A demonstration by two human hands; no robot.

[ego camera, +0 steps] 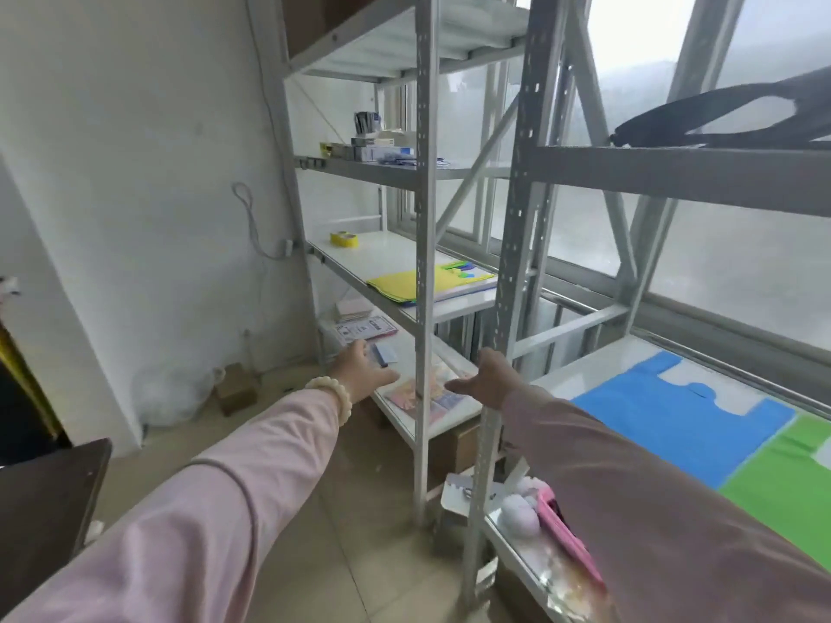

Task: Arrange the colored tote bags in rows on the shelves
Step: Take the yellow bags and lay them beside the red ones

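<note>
A stack of tote bags with a yellow one on top [407, 283] lies on the middle shelf [359, 251] of the far rack. A blue tote bag [665, 415] and a green tote bag [782, 483] lie flat side by side on the near rack's shelf [598, 366] at the right. A black bag [737, 116] rests on the shelf above them. My left hand [359, 368] and my right hand [488, 379] are stretched forward in the air, below the yellow stack, fingers relaxed and holding nothing.
Grey metal uprights [425, 263] [510, 263] stand between my hands and the shelves. Papers and booklets [422, 393] lie on the lower far shelf, a yellow tape roll [344, 238] further back. Pink items [562, 528] sit on the low near shelf. A dark table corner [49, 501] is at left.
</note>
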